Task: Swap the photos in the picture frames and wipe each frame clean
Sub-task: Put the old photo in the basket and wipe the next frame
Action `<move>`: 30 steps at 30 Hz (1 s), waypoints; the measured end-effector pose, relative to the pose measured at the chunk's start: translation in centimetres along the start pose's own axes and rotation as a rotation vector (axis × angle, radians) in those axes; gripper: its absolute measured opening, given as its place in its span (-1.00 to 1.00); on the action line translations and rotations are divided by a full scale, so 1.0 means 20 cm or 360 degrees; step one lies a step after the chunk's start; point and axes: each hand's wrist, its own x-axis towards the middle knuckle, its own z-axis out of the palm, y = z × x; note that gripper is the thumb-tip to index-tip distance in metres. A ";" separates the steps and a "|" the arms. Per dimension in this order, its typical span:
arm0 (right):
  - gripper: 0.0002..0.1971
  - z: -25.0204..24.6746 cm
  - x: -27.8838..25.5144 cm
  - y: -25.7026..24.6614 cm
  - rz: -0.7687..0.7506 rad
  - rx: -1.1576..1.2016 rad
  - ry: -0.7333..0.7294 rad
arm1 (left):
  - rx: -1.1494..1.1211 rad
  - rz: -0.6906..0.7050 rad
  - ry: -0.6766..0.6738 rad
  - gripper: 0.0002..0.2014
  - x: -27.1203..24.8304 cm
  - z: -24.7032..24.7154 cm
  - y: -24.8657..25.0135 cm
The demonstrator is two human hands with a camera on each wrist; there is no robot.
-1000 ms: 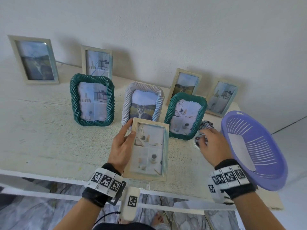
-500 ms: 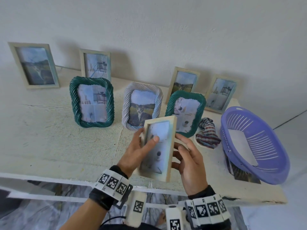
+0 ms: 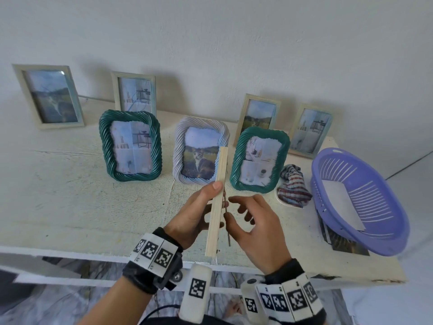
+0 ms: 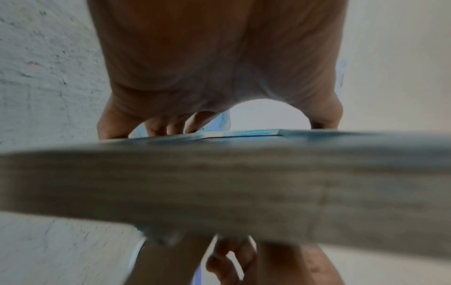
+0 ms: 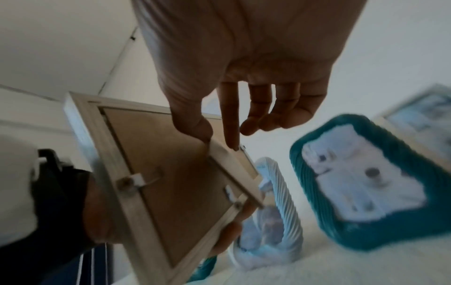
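Observation:
My left hand (image 3: 199, 212) grips a pale wooden frame (image 3: 216, 207) above the table's front edge, turned edge-on to my head, with the thumb on its near rim. In the right wrist view the frame's brown backing board (image 5: 158, 164) with small turn clips faces my right hand (image 3: 246, 212). The right thumb and index fingertip touch the back near a corner; the other fingers hang loosely bent. The striped cloth (image 3: 294, 191) lies on the table to the right, held by neither hand. The left wrist view is filled by the blurred frame edge (image 4: 219, 183).
Two teal twisted frames (image 3: 130, 146) (image 3: 259, 160) and a pale twisted frame with a cat photo (image 3: 199, 151) stand mid-table (image 3: 70, 195). Several wooden frames (image 3: 49, 97) lean on the wall. A purple basket (image 3: 375, 235) sits at the right over loose photos (image 3: 349, 245).
The right hand left the cloth on the table and came to the frame's back. The left hand turned the frame from face-up to edge-on.

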 end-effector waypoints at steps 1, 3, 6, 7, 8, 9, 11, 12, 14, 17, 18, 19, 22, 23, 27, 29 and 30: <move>-0.70 -0.02 0.01 0.00 -0.0054 -0.0154 0.0033 | 0.0018 0.0012 -0.0018 -0.40 -0.01 0.00 0.01; -0.79 -0.05 0.03 0.01 -0.0141 -0.0448 0.0117 | 0.0069 0.0027 -0.0024 -0.44 -0.02 0.01 0.04; -0.80 -0.07 0.04 -0.01 -0.0144 -0.0806 0.0123 | 0.0138 0.0055 0.0021 -0.37 -0.03 0.01 0.05; -0.79 -0.07 0.03 -0.01 -0.0114 -0.0865 0.0113 | 0.0155 0.0075 0.0044 -0.34 -0.02 0.02 0.05; -0.80 -0.06 0.03 -0.02 -0.0069 -0.0841 0.0101 | 0.0166 0.0096 0.0069 -0.32 -0.02 0.03 0.05; -0.82 -0.06 0.02 -0.03 0.0026 -0.0627 0.0064 | 0.0171 0.0115 0.0094 -0.30 -0.02 0.04 0.06; -0.81 -0.06 0.02 -0.05 0.0413 0.0205 -0.0056 | 0.0195 0.0144 0.0149 -0.28 -0.02 0.04 0.06; -0.78 -0.08 0.03 -0.06 0.0647 0.0633 -0.0105 | 0.0220 0.0158 0.0169 -0.23 -0.03 0.04 0.05; -0.65 -0.10 0.03 -0.05 0.0981 0.1189 -0.0101 | 0.0246 0.0176 0.0229 -0.06 -0.04 0.02 0.04; -0.51 -0.12 0.03 0.02 0.1220 0.1589 -0.0048 | 0.0182 0.0176 0.0283 -0.27 -0.05 0.00 0.06; -0.49 -0.13 0.03 0.04 0.1264 0.1678 -0.0058 | 0.0155 0.0137 0.0264 -0.29 -0.06 0.00 0.07; -0.48 -0.15 0.03 0.05 0.1307 0.1782 -0.0084 | 0.0131 0.0077 0.0239 -0.25 -0.06 0.00 0.09; -0.48 -0.21 0.04 0.05 0.1335 0.2024 -0.0255 | 0.0055 -0.0168 0.0108 -0.09 -0.04 -0.01 0.13; -0.49 -0.22 0.04 0.06 0.1321 0.2024 -0.0290 | 0.0031 -0.0245 0.0046 -0.06 -0.03 -0.01 0.15; -0.46 -0.25 0.07 0.13 0.1230 0.1838 -0.0358 | 0.0060 -0.0387 -0.0108 -0.09 -0.01 0.02 0.23; -0.52 -0.28 0.12 0.14 0.1169 0.1809 -0.0330 | 0.0096 -0.0351 -0.0133 -0.13 0.00 0.04 0.29; -0.58 -0.30 0.16 0.14 0.1096 0.1756 -0.0320 | 0.0126 -0.0309 -0.0130 -0.17 0.01 0.04 0.33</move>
